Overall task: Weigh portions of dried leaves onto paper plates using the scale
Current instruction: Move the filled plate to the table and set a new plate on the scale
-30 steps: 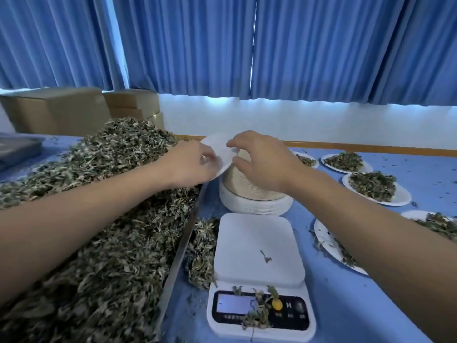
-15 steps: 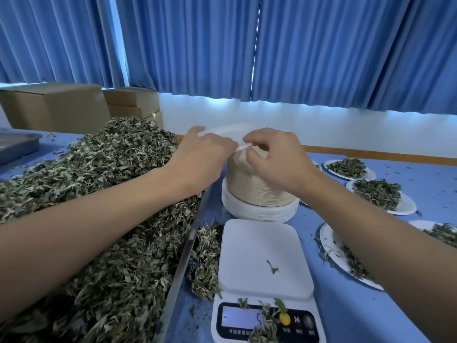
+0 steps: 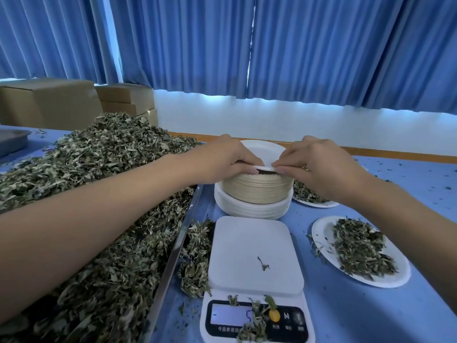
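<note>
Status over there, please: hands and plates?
Left hand and right hand pinch near rim of top plate, raised off stack. Scale platform bare but one leaf scrap. Stray leaves on display.

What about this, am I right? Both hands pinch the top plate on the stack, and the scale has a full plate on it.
Not quite. In the head view the scale has no plate on it, only a leaf scrap. The left hand and right hand do pinch the top plate on the stack.
</note>
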Available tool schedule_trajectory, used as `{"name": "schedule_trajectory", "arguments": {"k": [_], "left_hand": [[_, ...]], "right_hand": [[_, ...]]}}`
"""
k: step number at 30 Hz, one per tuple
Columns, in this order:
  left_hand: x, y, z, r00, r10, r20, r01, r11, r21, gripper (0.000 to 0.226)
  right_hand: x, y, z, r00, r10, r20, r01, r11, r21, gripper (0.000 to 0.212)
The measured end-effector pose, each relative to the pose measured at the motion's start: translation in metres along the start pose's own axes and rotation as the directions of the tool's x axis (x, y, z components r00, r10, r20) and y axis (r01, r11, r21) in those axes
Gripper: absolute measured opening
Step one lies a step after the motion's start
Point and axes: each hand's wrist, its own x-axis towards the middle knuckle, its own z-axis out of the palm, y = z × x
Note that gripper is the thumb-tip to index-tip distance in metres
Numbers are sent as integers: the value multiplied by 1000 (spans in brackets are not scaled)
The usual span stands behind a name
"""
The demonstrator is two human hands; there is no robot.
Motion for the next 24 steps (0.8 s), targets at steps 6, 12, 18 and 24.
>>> {"name": "schedule_trajectory", "arguments": {"k": [6, 12, 18, 24], "left_hand": [[-3, -3, 1, 1000, -24, -20, 23, 998, -51, 27], [-2, -2, -1, 1000, -14, -8, 13, 999, -49, 27], [-3, -2, -2, 1000, -18, 0, 18, 998, -66, 26], [-3, -1, -5, 998, -48, 39, 51, 996, -69, 25]], "right_hand": [[9, -1, -6, 993, -107, 52, 104, 993, 56, 15], [15, 0, -10, 978, -176, 113, 169, 983, 69, 15], [19, -1, -13, 963, -204, 177, 200, 979, 35, 18], [19, -2, -15, 958, -226, 175, 222, 974, 44, 18]]}}
